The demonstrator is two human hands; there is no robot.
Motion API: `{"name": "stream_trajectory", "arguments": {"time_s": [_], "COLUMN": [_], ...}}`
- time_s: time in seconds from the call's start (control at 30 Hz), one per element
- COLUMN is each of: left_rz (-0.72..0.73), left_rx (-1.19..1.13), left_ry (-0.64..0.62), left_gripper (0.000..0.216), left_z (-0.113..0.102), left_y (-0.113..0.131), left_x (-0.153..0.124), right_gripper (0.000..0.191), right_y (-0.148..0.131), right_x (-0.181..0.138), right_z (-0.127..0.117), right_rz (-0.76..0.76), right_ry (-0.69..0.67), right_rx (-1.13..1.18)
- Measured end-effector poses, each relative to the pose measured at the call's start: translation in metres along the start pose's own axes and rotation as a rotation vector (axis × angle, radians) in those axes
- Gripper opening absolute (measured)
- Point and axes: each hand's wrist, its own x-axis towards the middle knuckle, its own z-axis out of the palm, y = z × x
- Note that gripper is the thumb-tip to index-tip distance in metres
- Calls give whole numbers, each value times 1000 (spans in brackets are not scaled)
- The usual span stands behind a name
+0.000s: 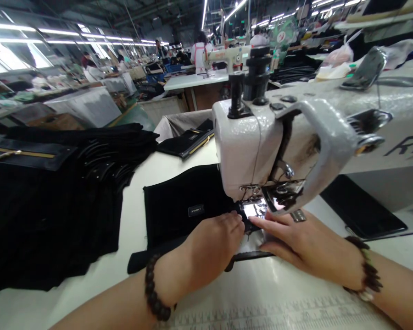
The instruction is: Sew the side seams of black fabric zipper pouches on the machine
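Observation:
A black fabric piece [179,197] with a small label lies under the head of a white sewing machine [248,146]. My left hand [209,243] rests on its near edge, fingers together and bent over the fabric beside the lit needle area; the thumb is hidden. My right hand [296,233] is on the other side of the needle area, index finger stretched toward the fabric's edge and thumb apart below it. The needle tip is hard to make out in the glare.
Stacked black fabric pieces [55,197] with a gold zipper on top cover the left side. Another zippered black piece [189,140] lies behind. A black phone [363,206] sits right, under the machine arm. A ruler scale [275,316] runs along the front. People work farther back.

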Motion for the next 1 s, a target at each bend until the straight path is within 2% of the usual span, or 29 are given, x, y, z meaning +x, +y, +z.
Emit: {"name": "stream_trajectory", "arguments": {"time_s": [0.07,0.17,0.27,0.47,0.77,1.0], "left_rz": [-59,-36,35,10,12,-67], "left_rx": [-76,-109,-47,7,-56,-175], "left_ry": [35,39,-9,-137,-39,-144], "left_gripper": [22,20,25,27,28,24], "left_z": [4,3,-5,-14,-6,-11], "left_y": [-3,-4,-2,2,5,-10], "left_x": [1,1,-1,-3,-3,9], "right_gripper": [33,28,24,23,23,29], "right_y": [-2,-2,-4,-7,-8,-4], "right_x": [0,1,4,7,8,8], "right_z": [4,3,2,2,2,6], "right_rz": [-1,-20,-62,-64,-55,34], "right_ry": [-20,-44,-59,-59,-37,-48], "right_rx": [-25,-7,27,64,9,-82]}}
